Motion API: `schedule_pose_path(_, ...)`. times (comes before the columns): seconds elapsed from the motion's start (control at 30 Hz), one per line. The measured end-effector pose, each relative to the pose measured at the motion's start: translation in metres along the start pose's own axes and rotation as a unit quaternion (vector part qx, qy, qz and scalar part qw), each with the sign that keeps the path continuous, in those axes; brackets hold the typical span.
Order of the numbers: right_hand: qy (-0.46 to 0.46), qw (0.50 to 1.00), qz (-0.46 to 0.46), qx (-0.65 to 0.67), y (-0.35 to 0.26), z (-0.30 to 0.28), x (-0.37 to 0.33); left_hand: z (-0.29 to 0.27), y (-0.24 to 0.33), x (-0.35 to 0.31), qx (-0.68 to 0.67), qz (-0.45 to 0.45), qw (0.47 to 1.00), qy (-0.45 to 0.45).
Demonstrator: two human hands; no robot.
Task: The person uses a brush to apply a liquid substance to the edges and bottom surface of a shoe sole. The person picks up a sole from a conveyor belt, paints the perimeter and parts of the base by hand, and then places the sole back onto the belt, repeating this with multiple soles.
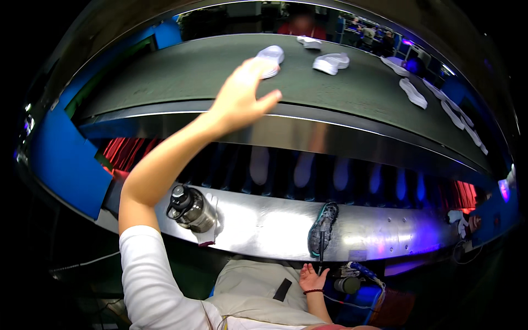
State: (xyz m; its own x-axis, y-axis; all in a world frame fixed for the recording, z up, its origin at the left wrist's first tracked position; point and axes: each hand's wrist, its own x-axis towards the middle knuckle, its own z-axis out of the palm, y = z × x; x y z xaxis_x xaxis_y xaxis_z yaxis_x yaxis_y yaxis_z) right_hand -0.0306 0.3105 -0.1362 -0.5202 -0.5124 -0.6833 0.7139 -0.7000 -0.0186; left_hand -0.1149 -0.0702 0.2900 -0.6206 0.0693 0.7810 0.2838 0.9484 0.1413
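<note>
My left hand (242,96) reaches over the green conveyor belt. Its fingers are stretched out and overlap a white shoe sole (271,53), while the thumb stands well apart from it; whether the fingertips touch the sole I cannot tell. Low in the picture, my right hand (312,279) is palm up with its fingers apart, beside the handle end of a dark brush-like tool (322,242). That tool lies across an oblong dark tray (330,215) on the metal shelf. More white soles (331,63) lie along the belt toward the right.
A dark clear bottle (192,209) stands on the metal shelf (264,220). Below the belt (181,71), pale soles (302,169) show in a dark slot. Red strip curtains (129,151) hang at its ends. A person (301,25) is across the belt. A jar (346,284) is near my right hand.
</note>
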Motion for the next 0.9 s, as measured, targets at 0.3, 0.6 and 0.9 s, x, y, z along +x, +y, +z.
schedule_pose_path(0.3, 0.053, 0.997, -0.02, 0.05, 0.004, -0.014, 0.021, 0.059, -0.147, 0.081, 0.101, -0.416, 0.867, -0.255)
schedule_pose_path(0.6, 0.04, 0.917, -0.359, -0.168, -0.006, 0.064, -0.021, 0.103, -0.049, 0.132, 0.389, -0.297, 0.834, -0.254)
schedule_pose_path(0.9, -0.087, 0.61, -0.481, -0.624, -0.062, 0.137, -0.012, 0.203, -0.044, 0.148, 0.289, -0.088, 0.933, -0.197)
